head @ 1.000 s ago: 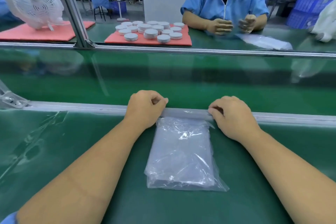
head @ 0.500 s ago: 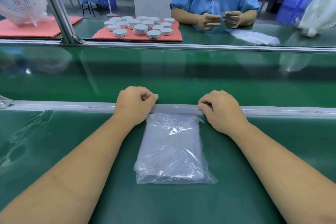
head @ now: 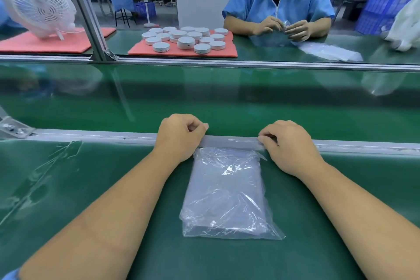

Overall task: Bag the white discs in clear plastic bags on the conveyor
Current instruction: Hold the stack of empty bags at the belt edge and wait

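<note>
The stack of clear bags [head: 227, 191] lies flat on the green table [head: 318, 245], crinkled and glossy, its top edge against the metal rail [head: 102, 136]. My left hand [head: 179, 136] and right hand [head: 288, 145], fingers curled, each pinch a top corner of the stack at the rail. Beyond the rail, about eighteen white discs [head: 186, 38], round and flat, sit on one red mat [head: 227, 51]. Bag count: cannot tell.
</note>
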Action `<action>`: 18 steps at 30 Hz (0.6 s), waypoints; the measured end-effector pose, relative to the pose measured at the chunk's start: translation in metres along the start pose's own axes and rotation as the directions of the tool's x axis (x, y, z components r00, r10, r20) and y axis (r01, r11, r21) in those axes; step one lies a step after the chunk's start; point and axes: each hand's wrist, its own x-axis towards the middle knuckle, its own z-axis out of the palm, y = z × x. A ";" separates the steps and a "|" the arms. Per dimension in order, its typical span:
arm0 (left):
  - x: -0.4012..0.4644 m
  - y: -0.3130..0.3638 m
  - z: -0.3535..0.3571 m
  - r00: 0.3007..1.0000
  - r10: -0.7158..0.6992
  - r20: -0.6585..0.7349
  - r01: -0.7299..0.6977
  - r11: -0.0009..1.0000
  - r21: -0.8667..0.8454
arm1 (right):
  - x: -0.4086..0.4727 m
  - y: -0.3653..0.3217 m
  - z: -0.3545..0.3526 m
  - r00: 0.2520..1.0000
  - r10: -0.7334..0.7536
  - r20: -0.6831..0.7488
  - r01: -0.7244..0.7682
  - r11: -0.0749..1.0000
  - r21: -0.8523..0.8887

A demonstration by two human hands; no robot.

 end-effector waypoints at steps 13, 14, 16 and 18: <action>-0.001 0.000 -0.001 1.000 -0.005 0.008 0.005 1.000 -0.006 | 0.000 0.003 0.002 1.000 -0.001 0.001 0.001 1.000 0.001; -0.001 0.000 0.000 1.000 -0.008 0.007 0.008 1.000 -0.008 | 0.000 0.003 0.002 1.000 -0.001 0.001 0.001 1.000 0.002; -0.001 0.001 0.000 1.000 -0.011 0.005 0.011 1.000 -0.010 | 0.000 0.003 0.002 1.000 -0.002 0.002 0.002 1.000 0.004; -0.001 0.001 0.000 1.000 -0.011 0.005 0.011 1.000 -0.007 | 0.000 0.003 0.002 1.000 0.002 0.006 -0.002 1.000 0.003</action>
